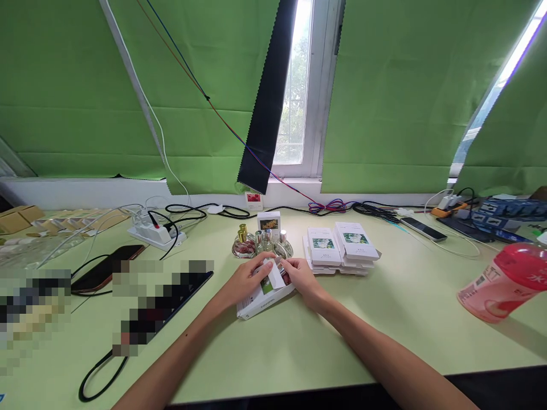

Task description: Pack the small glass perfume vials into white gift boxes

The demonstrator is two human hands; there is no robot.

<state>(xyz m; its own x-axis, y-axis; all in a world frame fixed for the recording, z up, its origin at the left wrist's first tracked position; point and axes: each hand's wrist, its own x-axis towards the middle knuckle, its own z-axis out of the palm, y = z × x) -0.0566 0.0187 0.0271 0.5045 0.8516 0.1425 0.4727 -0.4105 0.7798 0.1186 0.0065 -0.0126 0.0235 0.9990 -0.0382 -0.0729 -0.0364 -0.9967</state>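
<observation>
In front of me, a white carton (265,303) with a green picture lies tilted on the table. My left hand (252,276) is closed around its left and upper side. At the carton's far right end, the fingers of my right hand (302,278) pinch a perfume bottle (282,270); only a shiny silvery part shows between the hands. Just beyond stand several glass perfume bottles (267,242) with silver caps, and a pinkish perfume bottle (243,245) with a gold cap. Behind them is an upright white box (269,222). Flat white cartons (342,247) are stacked right of my hands.
A pink drink bottle (498,282) stands at the right. Two phones, one on the left (109,267) and a white-edged phone (423,229) at the back right, lie near cables. A power strip (156,230) sits back left. Green blinds (384,102) hang behind the table.
</observation>
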